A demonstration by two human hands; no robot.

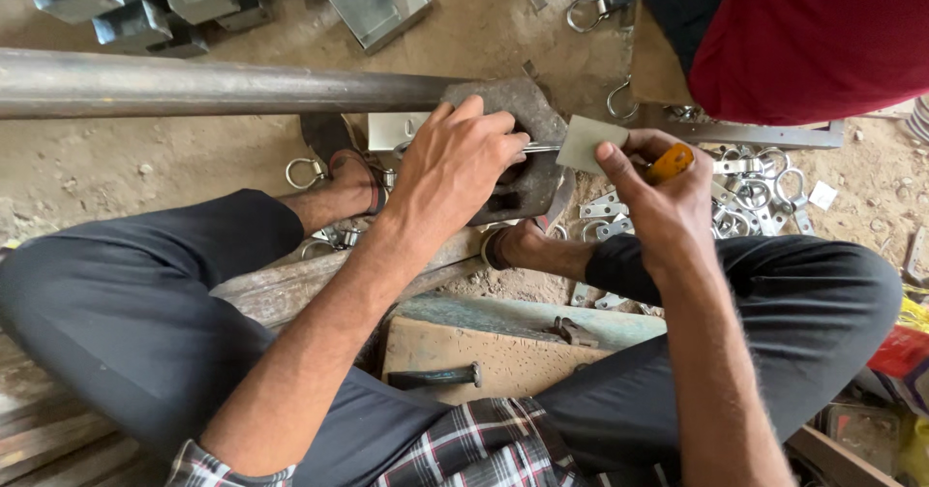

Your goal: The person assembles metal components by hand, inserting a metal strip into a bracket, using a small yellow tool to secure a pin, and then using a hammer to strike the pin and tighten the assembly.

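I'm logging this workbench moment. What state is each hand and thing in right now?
left hand: closed, pressing on the dark block
dark block: resting against the steel pipe's end
steel pipe: lying level across the ground
right hand: gripping the orange-handled tool
orange-handled tool: held, mostly hidden
flat metal plate: held at the block
hammer: lying unused on the board
metal rings and plates: scattered loose
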